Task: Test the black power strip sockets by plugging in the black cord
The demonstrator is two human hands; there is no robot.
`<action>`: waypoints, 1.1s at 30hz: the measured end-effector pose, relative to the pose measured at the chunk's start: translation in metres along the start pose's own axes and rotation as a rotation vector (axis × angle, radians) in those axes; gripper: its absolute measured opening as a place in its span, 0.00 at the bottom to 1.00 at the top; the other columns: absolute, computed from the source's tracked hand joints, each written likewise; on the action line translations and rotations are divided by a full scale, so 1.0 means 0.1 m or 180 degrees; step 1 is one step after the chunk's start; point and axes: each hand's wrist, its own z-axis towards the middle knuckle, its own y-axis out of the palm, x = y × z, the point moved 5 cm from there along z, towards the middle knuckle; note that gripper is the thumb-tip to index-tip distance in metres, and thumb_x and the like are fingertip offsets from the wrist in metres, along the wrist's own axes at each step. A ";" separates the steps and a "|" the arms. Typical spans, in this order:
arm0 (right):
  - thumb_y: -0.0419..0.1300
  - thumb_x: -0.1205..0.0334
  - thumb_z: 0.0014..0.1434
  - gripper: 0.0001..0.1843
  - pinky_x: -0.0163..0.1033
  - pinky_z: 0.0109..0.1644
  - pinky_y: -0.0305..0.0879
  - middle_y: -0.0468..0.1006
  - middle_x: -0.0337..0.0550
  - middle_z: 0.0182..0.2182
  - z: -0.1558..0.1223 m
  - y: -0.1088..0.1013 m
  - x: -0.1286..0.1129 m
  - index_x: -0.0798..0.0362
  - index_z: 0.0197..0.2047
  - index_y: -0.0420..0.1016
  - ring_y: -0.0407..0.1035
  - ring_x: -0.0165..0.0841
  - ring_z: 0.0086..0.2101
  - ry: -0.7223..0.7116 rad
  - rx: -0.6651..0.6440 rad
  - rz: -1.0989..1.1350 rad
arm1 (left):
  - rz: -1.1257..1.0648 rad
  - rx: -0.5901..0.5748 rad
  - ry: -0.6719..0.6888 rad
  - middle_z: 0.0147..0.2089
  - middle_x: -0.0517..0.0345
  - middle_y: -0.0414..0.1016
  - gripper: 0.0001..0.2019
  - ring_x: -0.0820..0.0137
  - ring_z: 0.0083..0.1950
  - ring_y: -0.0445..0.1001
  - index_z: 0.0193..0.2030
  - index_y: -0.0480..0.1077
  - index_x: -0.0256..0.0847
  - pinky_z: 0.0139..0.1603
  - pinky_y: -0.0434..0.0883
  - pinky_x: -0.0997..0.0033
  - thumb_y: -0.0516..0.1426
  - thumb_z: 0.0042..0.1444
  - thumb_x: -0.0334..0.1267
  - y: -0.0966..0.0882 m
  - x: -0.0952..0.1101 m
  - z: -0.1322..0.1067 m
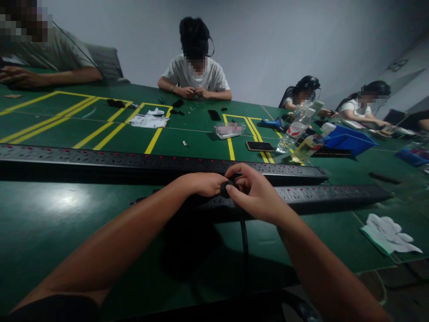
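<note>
Both of my hands meet over the near power strip (pixel 301 195), a long black bar with rows of sockets and red marks. Between them is a round black piece (pixel 225 188), perhaps a plug; its exact kind is hard to make out. My right hand (pixel 254 192) is closed on it, thumb in front and fingers curled over the top. From the left, my left hand (pixel 208 184) is closed at the same piece, its fingertips mostly hidden. Below my right hand a black cable (pixel 244 237) hangs toward the table edge. A second, longer power strip (pixel 100 161) lies just behind.
A white glove (pixel 390 232) lies at right on the green table (pixel 83 214). Beyond the strips are a phone (pixel 260 146), two bottles (pixel 306 147), a blue bin (pixel 350 142) and crumpled white gloves (pixel 149 119). Several people sit around the far side.
</note>
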 end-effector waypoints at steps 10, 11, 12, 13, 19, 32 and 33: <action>0.55 0.59 0.61 0.07 0.33 0.25 0.50 0.66 0.33 0.24 0.09 0.14 0.50 0.52 0.41 0.68 0.59 0.26 0.23 0.0267 -0.0072 -0.0429 | 0.0263 -0.0204 -0.0481 0.41 0.50 0.78 0.21 0.69 0.35 0.71 0.43 0.73 0.36 0.33 0.62 0.74 0.43 0.66 0.45 -0.09 -0.09 -0.05; 0.55 0.60 0.61 0.07 0.33 0.26 0.52 0.67 0.34 0.25 0.10 0.14 0.50 0.53 0.40 0.68 0.60 0.27 0.24 0.0272 -0.0049 -0.0439 | 0.0299 -0.0226 -0.0506 0.40 0.50 0.78 0.21 0.70 0.34 0.71 0.43 0.73 0.36 0.32 0.61 0.74 0.43 0.66 0.45 -0.09 -0.09 -0.05; 0.55 0.60 0.61 0.06 0.33 0.27 0.53 0.68 0.35 0.26 0.10 0.13 0.51 0.53 0.40 0.68 0.61 0.27 0.25 0.0276 -0.0018 -0.0445 | 0.0340 -0.0247 -0.0529 0.40 0.50 0.77 0.21 0.70 0.34 0.71 0.42 0.73 0.36 0.31 0.61 0.74 0.43 0.66 0.45 -0.09 -0.08 -0.05; 0.55 0.61 0.61 0.06 0.34 0.28 0.55 0.69 0.36 0.26 0.10 0.13 0.52 0.53 0.40 0.68 0.63 0.28 0.26 0.0278 0.0010 -0.0446 | 0.0373 -0.0260 -0.0550 0.40 0.50 0.77 0.20 0.70 0.34 0.70 0.42 0.73 0.36 0.31 0.60 0.74 0.43 0.66 0.45 -0.09 -0.08 -0.05; 0.55 0.61 0.60 0.05 0.35 0.31 0.59 0.71 0.38 0.29 0.09 0.12 0.54 0.53 0.38 0.68 0.65 0.29 0.29 0.0199 0.0029 -0.0339 | 0.0399 -0.0210 -0.0504 0.41 0.50 0.77 0.20 0.70 0.34 0.70 0.42 0.73 0.36 0.32 0.61 0.74 0.43 0.65 0.44 -0.10 -0.07 -0.06; 0.55 0.61 0.59 0.05 0.33 0.27 0.56 0.68 0.36 0.25 0.07 0.04 0.58 0.54 0.35 0.67 0.62 0.28 0.25 0.0360 0.0337 -0.0359 | 0.0356 -0.0152 -0.0556 0.43 0.48 0.78 0.21 0.68 0.38 0.72 0.45 0.73 0.35 0.36 0.63 0.72 0.42 0.66 0.45 -0.09 -0.08 -0.05; 0.55 0.61 0.59 0.05 0.34 0.28 0.56 0.69 0.37 0.26 0.07 0.07 0.56 0.53 0.35 0.67 0.63 0.28 0.26 0.0318 0.0284 -0.0371 | 0.0362 -0.0150 -0.0545 0.42 0.48 0.78 0.21 0.68 0.37 0.72 0.43 0.73 0.35 0.35 0.63 0.73 0.43 0.66 0.45 -0.09 -0.08 -0.05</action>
